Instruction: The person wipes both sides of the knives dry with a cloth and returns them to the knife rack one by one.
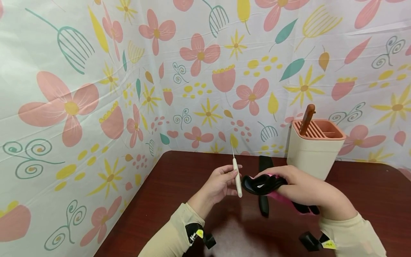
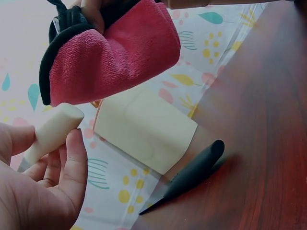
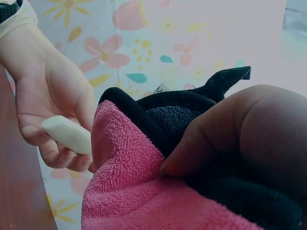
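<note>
My left hand (image 1: pixel 221 182) pinches the white handle of a slim knife (image 1: pixel 237 178). Its thin blade points up and away, seen edge-on in the head view. To the right of it, my right hand (image 1: pixel 298 187) grips a folded pink towel with black edging (image 2: pixel 115 60), bunched under the fingers. The towel's near edge comes close to the white handle and overlaps it in the right wrist view. Beneath the towel on the table lies a black knife (image 1: pixel 264 205), its middle hidden in the head view.
A cream knife block (image 1: pixel 309 153) with an orange slotted top stands at the back right, a brown-handled knife (image 1: pixel 307 119) upright in it. The dark red wooden table (image 1: pixel 167 200) meets a flower-patterned sheet (image 1: pixel 199 89) behind and on the left.
</note>
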A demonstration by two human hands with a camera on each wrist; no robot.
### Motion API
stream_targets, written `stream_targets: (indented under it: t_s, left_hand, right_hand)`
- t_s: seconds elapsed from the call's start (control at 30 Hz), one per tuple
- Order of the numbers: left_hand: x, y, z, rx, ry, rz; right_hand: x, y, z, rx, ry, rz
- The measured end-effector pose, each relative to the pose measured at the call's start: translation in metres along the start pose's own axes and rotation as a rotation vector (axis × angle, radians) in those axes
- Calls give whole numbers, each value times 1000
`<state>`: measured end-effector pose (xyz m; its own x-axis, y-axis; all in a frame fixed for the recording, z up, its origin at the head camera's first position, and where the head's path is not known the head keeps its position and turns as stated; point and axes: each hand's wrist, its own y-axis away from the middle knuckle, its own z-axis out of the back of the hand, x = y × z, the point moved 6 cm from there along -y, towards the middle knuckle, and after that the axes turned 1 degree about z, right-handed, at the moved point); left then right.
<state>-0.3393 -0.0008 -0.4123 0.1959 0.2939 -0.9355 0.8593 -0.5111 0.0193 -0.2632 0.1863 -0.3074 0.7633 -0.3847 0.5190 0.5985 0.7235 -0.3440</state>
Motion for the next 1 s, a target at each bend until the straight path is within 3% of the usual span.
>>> stream_targets:
  t_s: [0.27,0.67,1.0]
  left_hand:
    - [5,0,-3,38,-14,9]
    - [12,0,-11,70,-22,17]
    - [20,-1,-17,65,-71,39]
  right_hand:
    - [-8,6,13,-77,8,-46]
    - [-24,11,31,-256,-2,-116]
    - [-33,13,38,-389,-30,-116]
